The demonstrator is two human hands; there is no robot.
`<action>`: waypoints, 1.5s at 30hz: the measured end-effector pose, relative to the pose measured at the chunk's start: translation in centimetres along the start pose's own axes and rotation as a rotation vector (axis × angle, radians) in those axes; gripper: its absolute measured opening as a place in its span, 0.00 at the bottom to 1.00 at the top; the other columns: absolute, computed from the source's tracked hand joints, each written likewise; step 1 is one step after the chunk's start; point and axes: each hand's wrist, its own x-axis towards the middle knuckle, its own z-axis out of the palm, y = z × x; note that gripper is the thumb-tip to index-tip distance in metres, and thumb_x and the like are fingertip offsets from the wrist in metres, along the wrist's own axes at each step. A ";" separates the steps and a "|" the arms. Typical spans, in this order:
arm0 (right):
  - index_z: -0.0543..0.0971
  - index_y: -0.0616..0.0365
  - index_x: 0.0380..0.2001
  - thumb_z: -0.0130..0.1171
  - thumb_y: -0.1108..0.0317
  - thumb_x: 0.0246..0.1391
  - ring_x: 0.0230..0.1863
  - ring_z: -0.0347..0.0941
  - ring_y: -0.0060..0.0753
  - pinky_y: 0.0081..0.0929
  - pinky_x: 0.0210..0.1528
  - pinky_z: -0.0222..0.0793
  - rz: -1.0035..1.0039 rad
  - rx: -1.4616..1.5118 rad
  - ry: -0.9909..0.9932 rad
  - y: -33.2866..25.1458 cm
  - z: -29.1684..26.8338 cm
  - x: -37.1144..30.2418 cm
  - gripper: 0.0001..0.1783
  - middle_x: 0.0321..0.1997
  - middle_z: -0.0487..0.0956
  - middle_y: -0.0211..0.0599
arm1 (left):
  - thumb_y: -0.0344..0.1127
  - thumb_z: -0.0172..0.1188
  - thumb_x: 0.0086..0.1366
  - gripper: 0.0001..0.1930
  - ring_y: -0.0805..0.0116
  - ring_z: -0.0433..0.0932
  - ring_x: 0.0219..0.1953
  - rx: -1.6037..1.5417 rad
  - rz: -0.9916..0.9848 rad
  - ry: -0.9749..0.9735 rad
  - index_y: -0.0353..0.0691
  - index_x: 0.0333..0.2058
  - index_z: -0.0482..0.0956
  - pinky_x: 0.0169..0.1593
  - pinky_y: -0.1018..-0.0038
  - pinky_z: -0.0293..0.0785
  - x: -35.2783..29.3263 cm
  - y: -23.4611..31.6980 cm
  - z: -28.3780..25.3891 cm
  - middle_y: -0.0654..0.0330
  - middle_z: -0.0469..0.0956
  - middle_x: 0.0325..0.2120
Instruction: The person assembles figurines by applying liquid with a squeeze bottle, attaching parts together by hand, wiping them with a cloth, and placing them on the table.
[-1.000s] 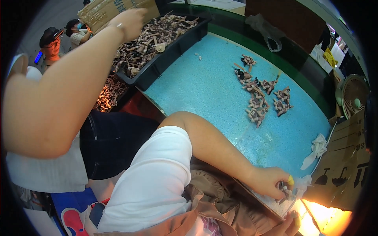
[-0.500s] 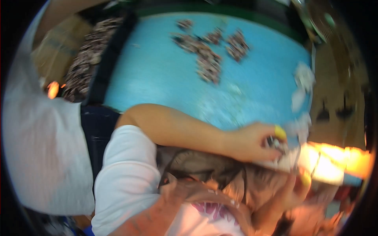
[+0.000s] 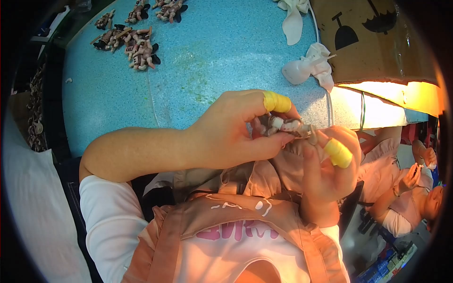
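Observation:
My left hand (image 3: 231, 126) pinches a small pale figurine (image 3: 289, 125) between thumb and fingers, near the front edge of the table. Yellow tape is wrapped round one of its fingers. My right hand (image 3: 329, 172), also with a yellow-taped finger, meets the figurine's right end, its thumb and forefinger closed there. My fingers hide parts of the figurine, so its exact pose cannot be made out. Similar small figurines (image 3: 140, 51) in white, brown and black lie in loose clusters on the far left of the blue table.
The blue speckled table (image 3: 188, 61) stretches ahead. At its right lie a crumpled white cloth (image 3: 318, 66) and a translucent white piece (image 3: 296, 71), beside a cardboard box (image 3: 373, 47). A co-worker (image 3: 406, 203) sits at the far right. More figurines fill a bin (image 3: 35, 113) at left.
The view has swung right, so the table's figurines now appear farther left. My right hand has come up to the figurine in my left hand; before, the hands were apart.

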 end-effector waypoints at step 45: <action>0.76 0.64 0.26 0.63 0.82 0.32 0.38 0.73 0.40 0.30 0.39 0.69 0.208 0.156 -0.092 0.9 1.4 -0.1 0.11 0.31 0.76 0.40 | 0.24 0.57 0.41 0.19 0.59 0.75 0.38 0.313 0.260 0.022 0.35 0.37 0.71 0.41 0.71 0.72 0.9 -0.9 0.2 0.51 0.73 0.41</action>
